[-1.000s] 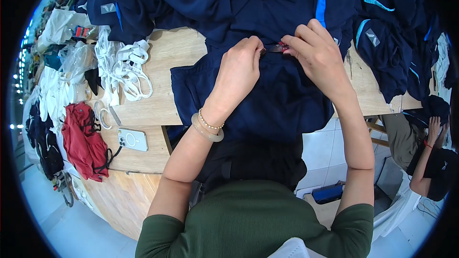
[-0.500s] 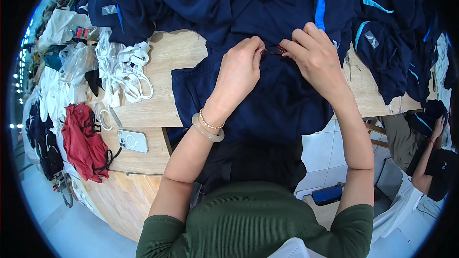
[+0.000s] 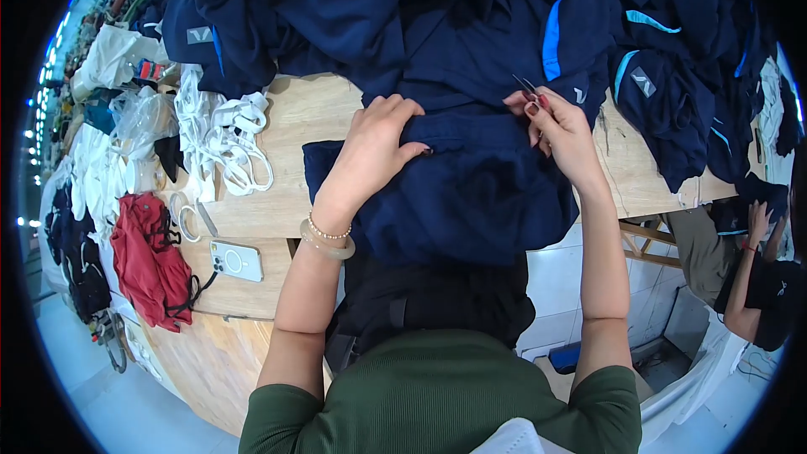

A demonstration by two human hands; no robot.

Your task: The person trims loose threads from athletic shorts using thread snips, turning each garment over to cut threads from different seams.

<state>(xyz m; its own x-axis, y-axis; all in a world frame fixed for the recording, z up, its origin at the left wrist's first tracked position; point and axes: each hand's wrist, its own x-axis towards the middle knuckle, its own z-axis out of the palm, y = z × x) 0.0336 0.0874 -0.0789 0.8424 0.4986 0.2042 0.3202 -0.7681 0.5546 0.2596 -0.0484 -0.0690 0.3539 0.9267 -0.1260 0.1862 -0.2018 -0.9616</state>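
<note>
A dark navy garment (image 3: 471,185) lies bunched over the table's near edge and my lap, its stitched waistband running crosswise. My left hand (image 3: 374,136) rests on the left end of that band, thumb and fingers apart. Close to the band's right end, my right hand (image 3: 559,130) is closed around small thread snips (image 3: 524,84). Their narrow, pointed blades stick out to the upper left, slightly apart; the grip is mostly hidden by my fingers.
Navy garments with blue strips (image 3: 328,8) pile up across the back. White straps (image 3: 231,147), a red bag (image 3: 151,256) and a phone (image 3: 236,261) lie to the left. At far right, another person's hand (image 3: 759,223) touches dark cloth.
My hands have moved apart from their close position at the band. The left now lies on the cloth; the right has turned, and the snips' blades point up and away.
</note>
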